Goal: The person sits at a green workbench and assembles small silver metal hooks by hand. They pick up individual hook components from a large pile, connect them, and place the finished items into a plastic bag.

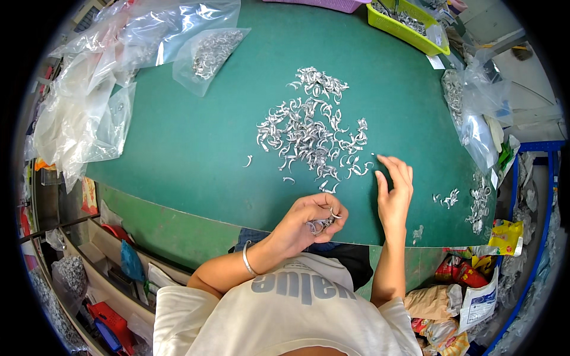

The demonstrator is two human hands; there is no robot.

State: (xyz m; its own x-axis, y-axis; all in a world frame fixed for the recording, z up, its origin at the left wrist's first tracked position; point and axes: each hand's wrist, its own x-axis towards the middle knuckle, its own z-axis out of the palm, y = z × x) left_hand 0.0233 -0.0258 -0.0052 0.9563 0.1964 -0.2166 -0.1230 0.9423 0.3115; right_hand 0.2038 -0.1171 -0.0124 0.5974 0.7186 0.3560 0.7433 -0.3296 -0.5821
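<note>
Small curved silver metal pieces [312, 139] lie in a loose heap at the middle of the green table. My left hand [309, 218], with a bangle on its wrist, is closed around several of these pieces [322, 224] near the table's front edge; one pokes out between thumb and forefinger. To the right of the heap, my right hand [395, 187] hovers or rests close to the tabletop with its fingers apart and nothing visible in them. A tiny light bit [373, 154] lies just beyond its fingertips.
Clear plastic bags [89, 113] cover the table's left side, and a bag of metal pieces [214, 53] lies at the back left. A yellow-green basket [409, 26] stands at the back right. Smaller groups of pieces [478, 204] sit near the right edge.
</note>
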